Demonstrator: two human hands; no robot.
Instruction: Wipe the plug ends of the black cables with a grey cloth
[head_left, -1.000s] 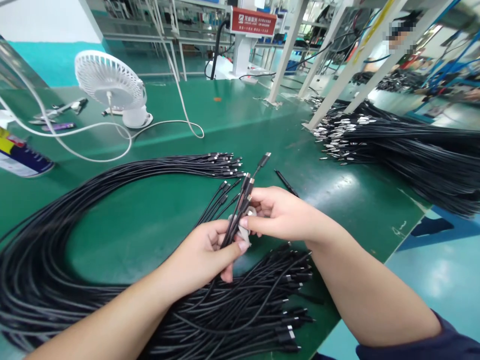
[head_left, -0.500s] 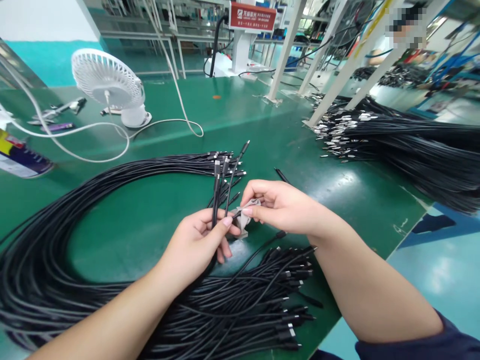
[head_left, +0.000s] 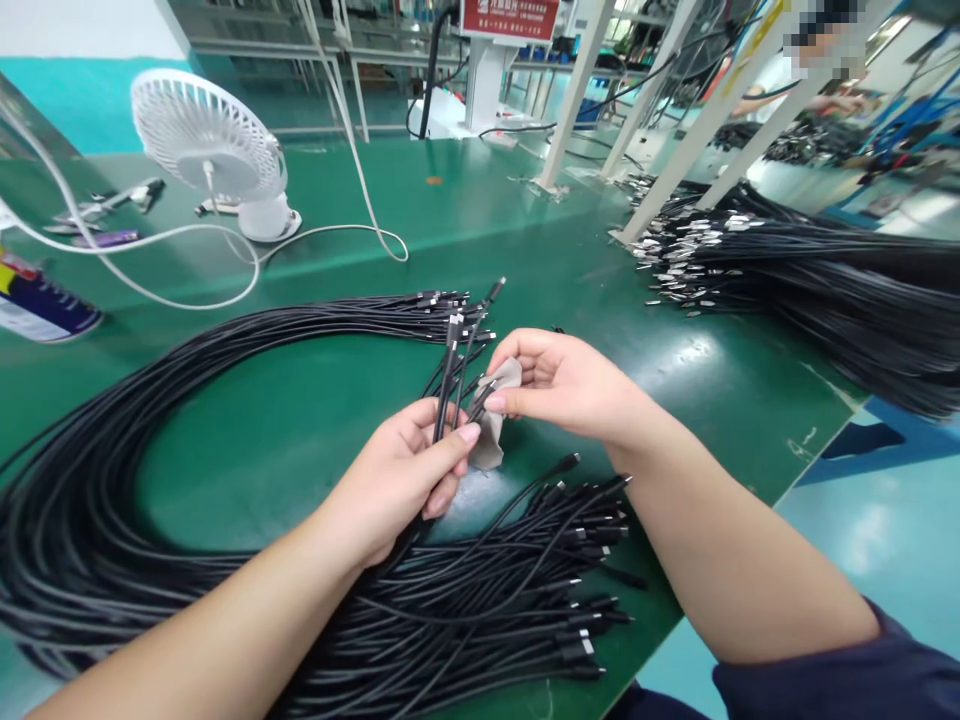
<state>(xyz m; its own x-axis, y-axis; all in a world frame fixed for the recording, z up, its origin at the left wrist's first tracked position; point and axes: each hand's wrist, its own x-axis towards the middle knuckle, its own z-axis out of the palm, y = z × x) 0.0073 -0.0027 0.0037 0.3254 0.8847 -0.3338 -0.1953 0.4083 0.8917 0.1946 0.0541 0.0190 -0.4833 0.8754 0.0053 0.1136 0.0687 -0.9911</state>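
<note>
My left hand (head_left: 420, 455) is closed round several black USB cables (head_left: 448, 375), whose plug ends stick up and forward past the thumb. Between thumb and fingers, my right hand (head_left: 559, 380) pinches a crumpled grey-beige cloth (head_left: 491, 438). The cloth touches a cable connector that pokes out of the left hand toward the right one. Below both hands lies a thick bundle of black cables (head_left: 480, 610), its plugs toward the right. That bundle curves round at the left, and its other ends (head_left: 442, 302) lie beyond the hands.
A white fan (head_left: 210, 140) with a trailing white cord stands at the back left, near a can (head_left: 45, 300). Another pile of black cables (head_left: 825, 280) lies at the right behind white posts (head_left: 570, 100). The green table's edge (head_left: 780, 510) runs along the right.
The right hand has shifted slightly up, and the cloth has opened out to bare the connector. In the left hand, the cables now sit closer together and lean more to the right.
</note>
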